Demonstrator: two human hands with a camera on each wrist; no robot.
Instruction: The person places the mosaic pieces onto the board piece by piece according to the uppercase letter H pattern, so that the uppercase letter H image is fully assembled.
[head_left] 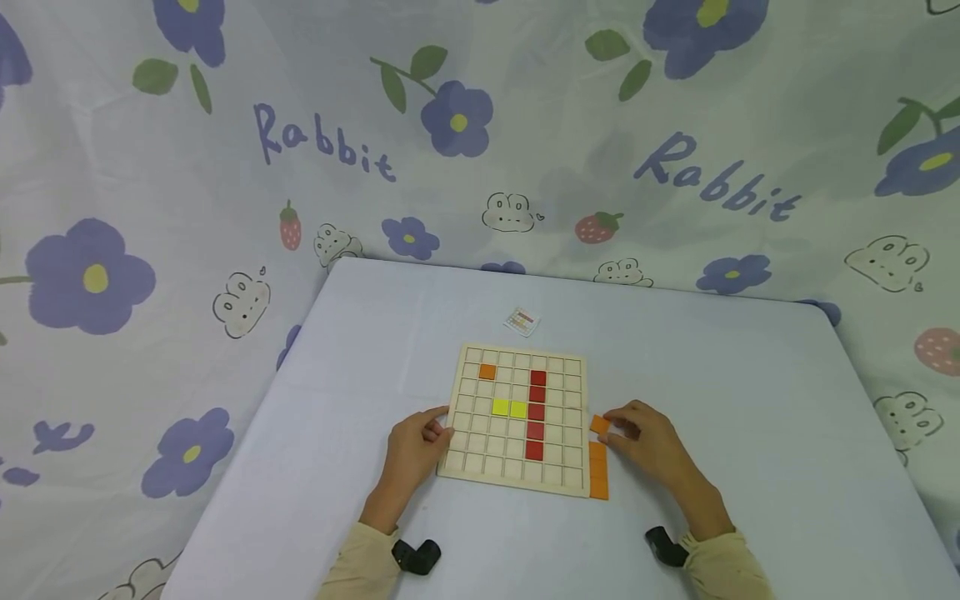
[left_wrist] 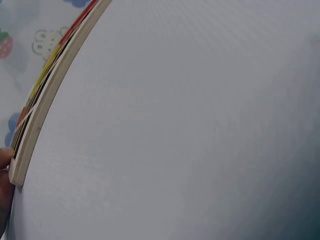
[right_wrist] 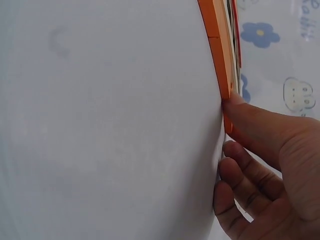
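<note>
A wooden grid board [head_left: 472,425] lies on the white table, bearing a column of red tiles [head_left: 536,412], two yellow tiles [head_left: 500,407] and one orange tile [head_left: 487,372]. My left hand [head_left: 415,446] grips the board's left edge; in the left wrist view its thumb and fingers [left_wrist: 5,157] meet the corner of the rim. Beside the board's right edge, my right hand [head_left: 654,442] pinches a loose orange tile [head_left: 599,424] between thumb and fingers. Just below it, a row of orange tiles [head_left: 597,471] runs along that edge. In the right wrist view the pinched tile is mostly hidden.
A small printed pattern card [head_left: 522,321] lies behind the board. Black wrist devices [head_left: 417,557] sit at both sleeve cuffs. A flowered cloth [head_left: 457,121] hangs behind the table [head_left: 720,358].
</note>
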